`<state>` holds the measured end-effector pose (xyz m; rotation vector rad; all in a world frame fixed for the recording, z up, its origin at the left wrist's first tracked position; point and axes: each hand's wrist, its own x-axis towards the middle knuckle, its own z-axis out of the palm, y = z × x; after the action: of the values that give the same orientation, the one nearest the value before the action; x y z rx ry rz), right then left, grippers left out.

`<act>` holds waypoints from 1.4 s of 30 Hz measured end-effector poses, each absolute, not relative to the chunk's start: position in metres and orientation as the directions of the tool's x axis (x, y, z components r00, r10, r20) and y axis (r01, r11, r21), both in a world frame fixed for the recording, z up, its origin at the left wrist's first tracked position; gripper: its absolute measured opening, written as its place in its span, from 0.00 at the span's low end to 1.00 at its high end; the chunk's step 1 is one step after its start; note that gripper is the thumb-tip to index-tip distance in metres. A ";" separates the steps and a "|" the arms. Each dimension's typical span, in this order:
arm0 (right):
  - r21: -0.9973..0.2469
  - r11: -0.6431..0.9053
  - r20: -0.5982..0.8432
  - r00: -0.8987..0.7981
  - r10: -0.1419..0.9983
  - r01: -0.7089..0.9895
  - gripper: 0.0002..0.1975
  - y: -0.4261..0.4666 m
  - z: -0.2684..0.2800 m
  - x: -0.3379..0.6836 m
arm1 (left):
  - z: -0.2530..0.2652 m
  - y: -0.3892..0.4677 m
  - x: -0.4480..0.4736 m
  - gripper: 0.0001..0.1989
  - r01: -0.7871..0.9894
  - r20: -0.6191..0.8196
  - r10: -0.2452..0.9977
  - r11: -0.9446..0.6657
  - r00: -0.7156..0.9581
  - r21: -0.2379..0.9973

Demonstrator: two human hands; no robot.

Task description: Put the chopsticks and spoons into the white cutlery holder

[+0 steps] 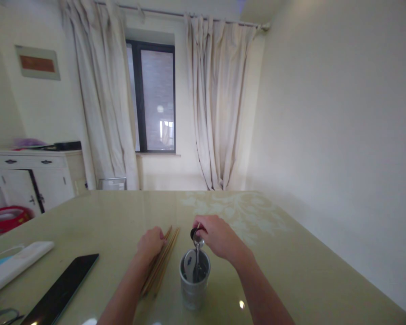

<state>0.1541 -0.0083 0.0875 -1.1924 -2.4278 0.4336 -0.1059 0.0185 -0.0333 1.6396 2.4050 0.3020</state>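
Note:
A bundle of thin wooden chopsticks [165, 259] lies slanted on the table, left of a grey metal cup [193, 298]. My left hand [151, 243] is closed at the upper part of the bundle, its fingertips against the sticks. Above the cup, my right hand [214, 231] grips a shiny metal spoon [198, 241], whose thin stem reaches down into the cup. A dark round piece [193, 233] shows by the right fingers; its kind is unclear. Inside the cup stands a pale, rounded utensil [190, 265] beside darker items that I cannot make out.
A glossy pale green table [274, 271] stretches ahead toward a curtained window. On its left lie a black flat device [62, 289], a white power strip [23, 262] and scissor-like handles [3, 313]. A white cabinet [54, 174] stands far left, and a wall runs along the right.

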 end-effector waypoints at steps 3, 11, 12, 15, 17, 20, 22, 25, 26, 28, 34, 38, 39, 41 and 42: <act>-0.428 0.603 0.226 -0.566 0.793 0.673 0.11 -0.009 0.089 0.154 | -0.033 0.018 -0.107 0.12 0.895 -0.063 0.934 0.355 -0.352 0.272; -0.421 0.581 0.215 -0.546 0.810 0.697 0.13 -0.009 0.090 0.155 | -0.028 0.015 -0.088 0.19 0.932 -0.052 0.959 0.284 -0.280 0.226; -0.417 0.578 0.213 -0.542 0.813 0.702 0.13 -0.009 0.090 0.155 | -0.028 0.014 -0.086 0.20 0.935 -0.052 0.961 0.275 -0.270 0.223; -0.406 0.580 0.214 -0.544 0.811 0.706 0.14 -0.010 0.091 0.155 | -0.028 0.012 -0.080 0.19 0.940 -0.058 0.967 0.256 -0.249 0.226; -0.401 0.587 0.217 -0.549 0.807 0.704 0.14 -0.010 0.092 0.155 | -0.025 0.011 -0.079 0.17 0.938 -0.059 0.969 0.248 -0.241 0.242; -0.388 0.593 0.231 -0.549 0.804 0.705 0.15 -0.011 0.092 0.156 | -0.012 0.011 -0.076 0.16 0.931 -0.029 0.977 0.212 -0.213 0.296; -0.380 0.594 0.240 -0.544 0.804 0.709 0.15 -0.012 0.092 0.156 | 0.005 0.010 -0.073 0.16 0.924 0.021 0.986 0.148 -0.166 0.351; -0.397 0.598 0.243 -0.548 0.800 0.697 0.15 -0.012 0.093 0.157 | 0.036 0.004 -0.064 0.17 0.857 0.132 0.991 -0.067 -0.002 0.512; -0.405 0.599 0.240 -0.551 0.799 0.691 0.15 -0.012 0.094 0.157 | 0.045 0.000 -0.061 0.19 0.800 0.167 0.983 -0.159 0.075 0.579; -0.407 0.597 0.237 -0.551 0.800 0.691 0.15 -0.012 0.095 0.157 | 0.059 -0.008 -0.055 0.21 0.651 0.221 0.948 -0.318 0.229 0.689; -0.341 0.574 0.237 -0.522 0.819 0.745 0.12 -0.014 0.099 0.156 | 0.062 -0.020 -0.051 0.17 0.449 0.159 0.899 -0.350 0.409 0.822; -0.316 0.552 0.238 -0.498 0.834 0.772 0.11 -0.015 0.099 0.156 | 0.057 -0.014 -0.046 0.13 0.430 0.136 0.910 -0.312 0.393 0.847; -0.311 0.548 0.238 -0.494 0.836 0.776 0.11 -0.015 0.098 0.156 | 0.057 -0.013 -0.044 0.13 0.431 0.133 0.913 -0.306 0.386 0.849; -0.308 0.545 0.242 -0.490 0.837 0.780 0.09 -0.015 0.098 0.155 | 0.058 -0.012 -0.039 0.12 0.437 0.134 0.917 -0.302 0.375 0.847; -0.310 0.545 0.242 -0.489 0.838 0.779 0.08 -0.015 0.098 0.155 | 0.059 -0.013 -0.037 0.11 0.444 0.139 0.919 -0.306 0.369 0.842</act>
<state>0.1551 -0.0150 0.0980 -1.3256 -2.4221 0.2242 -0.0373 -0.0128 0.0588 1.9025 1.1811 0.8282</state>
